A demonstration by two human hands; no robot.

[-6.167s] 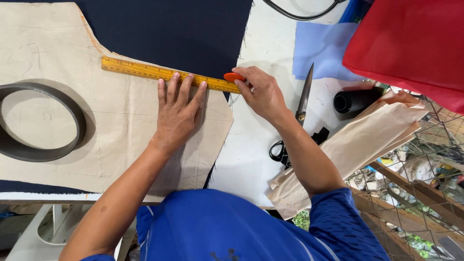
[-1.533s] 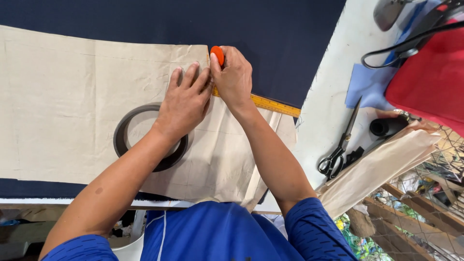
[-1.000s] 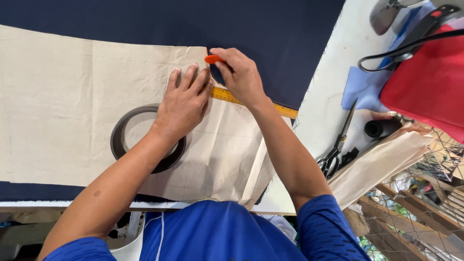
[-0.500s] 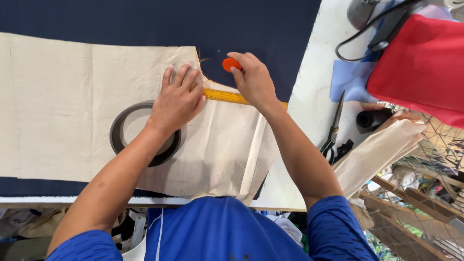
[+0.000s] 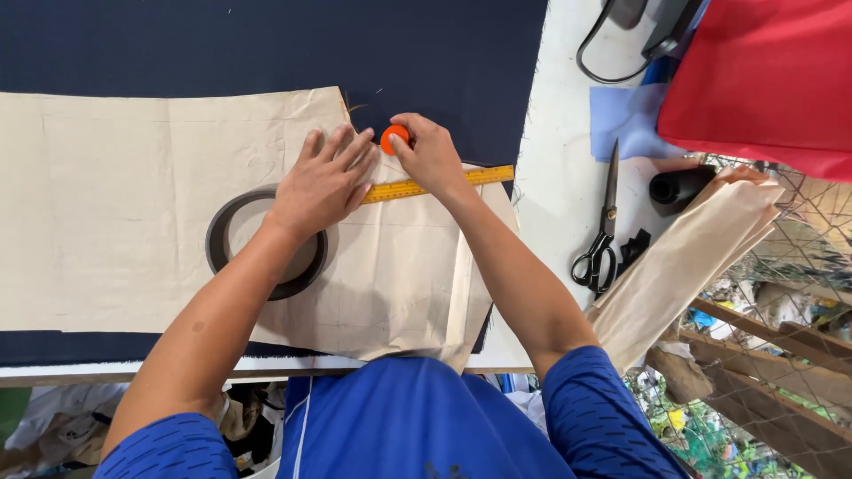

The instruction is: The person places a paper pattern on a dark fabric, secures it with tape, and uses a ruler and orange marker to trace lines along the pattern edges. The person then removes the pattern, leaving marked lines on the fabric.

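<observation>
A beige paper pattern (image 5: 133, 204) lies on dark navy fabric (image 5: 266, 44). My left hand (image 5: 324, 177) is pressed flat, fingers spread, on the pattern and on the left end of a yellow ruler (image 5: 444, 182). My right hand (image 5: 430, 153) pinches a small orange round piece, probably chalk (image 5: 394, 137), at the pattern's upper right edge just above the ruler. A dark ring (image 5: 232, 222) lies on the pattern, partly under my left wrist.
Black scissors (image 5: 605, 222) lie on the white table (image 5: 555, 160) to the right, beside a folded beige roll (image 5: 683, 257), a black spool (image 5: 674, 186), a blue cloth (image 5: 626, 120) and a red bag (image 5: 763, 71). A black cable (image 5: 612, 53) lies at the top right.
Over the earlier frames both hands and the ruler shifted along the pattern's edge. The ruler now lies closer to level, and my right hand has moved the orange piece slightly along it.
</observation>
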